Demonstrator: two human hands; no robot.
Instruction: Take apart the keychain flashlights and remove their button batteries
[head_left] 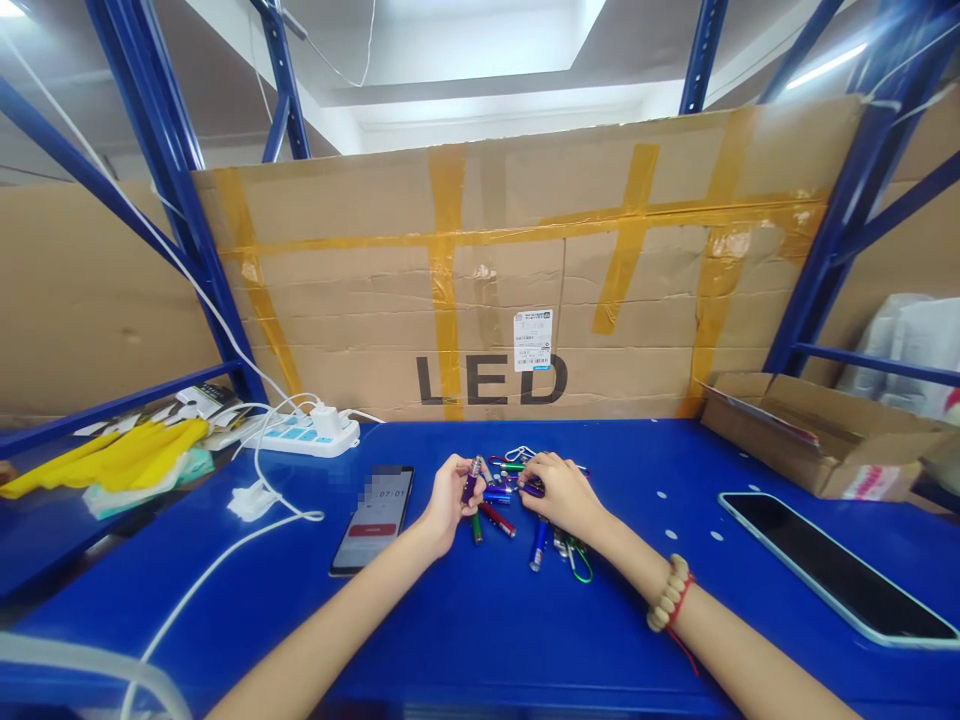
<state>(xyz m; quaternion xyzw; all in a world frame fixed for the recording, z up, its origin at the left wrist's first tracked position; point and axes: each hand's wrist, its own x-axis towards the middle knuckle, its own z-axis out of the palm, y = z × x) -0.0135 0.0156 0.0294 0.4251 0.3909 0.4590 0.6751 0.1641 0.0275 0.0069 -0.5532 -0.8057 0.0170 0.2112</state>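
My left hand (451, 500) is closed around a small purple flashlight (470, 487), its silver end pointing up. Across from it, my right hand (562, 492) is closed, its fingertips on another dark purple flashlight (533, 488) at the pile. Between the hands lie a blue flashlight (497, 495), a red flashlight (498, 519) and a green flashlight (477, 527). A second blue flashlight (538, 545) rests below my right hand, beside a green carabiner clip (580, 562). Fingers hide part of the pile.
A lit phone (373, 520) lies left of my hands, and a larger dark phone (840, 565) lies at the right. A power strip (304, 435) with white cables stands back left. An open cardboard box (825, 430) sits back right, and a cardboard wall (360, 320) closes off the rear.
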